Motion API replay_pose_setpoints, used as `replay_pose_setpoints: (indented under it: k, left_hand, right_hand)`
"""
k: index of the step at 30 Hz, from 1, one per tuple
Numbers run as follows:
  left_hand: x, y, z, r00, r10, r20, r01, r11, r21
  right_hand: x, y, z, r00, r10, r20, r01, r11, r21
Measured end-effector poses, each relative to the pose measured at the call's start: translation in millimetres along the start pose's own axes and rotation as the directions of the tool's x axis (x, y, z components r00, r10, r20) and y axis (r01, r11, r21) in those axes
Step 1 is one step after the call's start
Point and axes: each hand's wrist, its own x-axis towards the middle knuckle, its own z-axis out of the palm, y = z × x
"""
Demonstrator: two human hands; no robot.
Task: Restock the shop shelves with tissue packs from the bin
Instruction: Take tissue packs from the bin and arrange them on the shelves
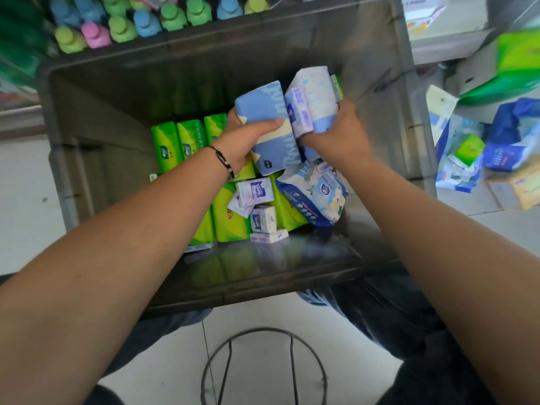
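Currently: left hand (238, 144) grasps blue pack (267, 127), right hand (340, 133) grasps pale packs (314, 103), above the bin (87, 118); green packs (190, 138) and small packs (257, 191) inside remain unshelved.

Free room and obstacles inside the bin (87, 147). The near floor (292, 255) lies bare, as does the left strip between wall and green packs (166, 144). Green packs fill the middle; small white packs (263, 217) and a blue wipes bag (312, 194) lie on top of them. Both hands block the centre above the load: the left hand (236, 141) grips a blue pack (263, 124), the right hand (339, 133) holds a pale pack (315, 92). Bottles (122, 27) stand beyond the far rim; loose packets (467, 153) crowd the floor to the right.
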Motion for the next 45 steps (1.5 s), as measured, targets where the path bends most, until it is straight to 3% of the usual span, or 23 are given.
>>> replay_pose_setpoints:
  k: [4,7,12,16,20,25,30,38,42,44,45]
  left_hand:
    - [-26.0,6.3,-11.1,0.978,-0.089,0.188,0.082,0.996,0.042]
    - [-51.6,17.5,-20.7,0.939,-0.185,0.291,0.161,0.981,0.106]
    - [-95.8,24.0,-27.2,0.906,-0.249,0.342,0.207,0.966,0.153]
    - [-120.9,23.3,-36.3,0.904,-0.201,0.378,0.233,0.972,-0.04]
    - [-155.2,22.3,-40.3,0.934,-0.028,0.356,0.117,0.966,-0.23]
    - [-192.9,3.4,-39.0,0.91,-0.135,0.391,0.242,0.941,-0.237]
    - [-212.9,-17.1,-44.3,0.934,-0.107,0.34,0.221,0.922,-0.318]
    - [-222.1,-20.2,-53.0,0.993,0.045,0.107,-0.006,0.943,-0.334]
    - [-220.8,-15.4,-69.5,0.996,0.065,-0.065,-0.079,0.969,-0.236]
    - [-223.9,-10.2,-78.5,0.993,0.088,-0.084,-0.104,0.972,-0.211]
    - [-225.8,-7.3,-82.4,0.991,0.101,-0.085,-0.116,0.972,-0.205]
  right_hand:
    - [-11.0,-8.1,-20.0,0.999,0.019,0.039,-0.027,0.979,0.202]
    - [-22.6,-12.9,-33.1,0.988,0.099,0.119,-0.145,0.853,0.502]
    - [-56.6,-12.8,-47.4,0.974,0.102,0.2,-0.203,0.781,0.59]
    - [-89.4,-22.2,-60.3,0.965,0.062,0.254,-0.234,0.642,0.73]
    - [-124.6,-32.7,-65.9,0.994,-0.029,0.108,-0.07,0.585,0.808]
    - [-172.8,-43.4,-54.9,0.995,-0.065,-0.081,0.101,0.764,0.637]
    - [-191.5,-41.3,-50.2,0.997,-0.045,-0.06,0.06,0.963,0.262]
    - [-200.9,-47.7,-56.1,0.997,0.052,-0.064,-0.046,0.995,0.088]
    - [-198.5,-40.8,-74.9,0.987,0.08,-0.137,-0.092,0.992,-0.087]
    - [-195.3,-35.3,-82.6,0.985,0.086,-0.147,-0.093,0.995,-0.043]
    - [-193.7,-34.3,-85.5,0.987,0.107,-0.116,-0.093,0.989,0.116]
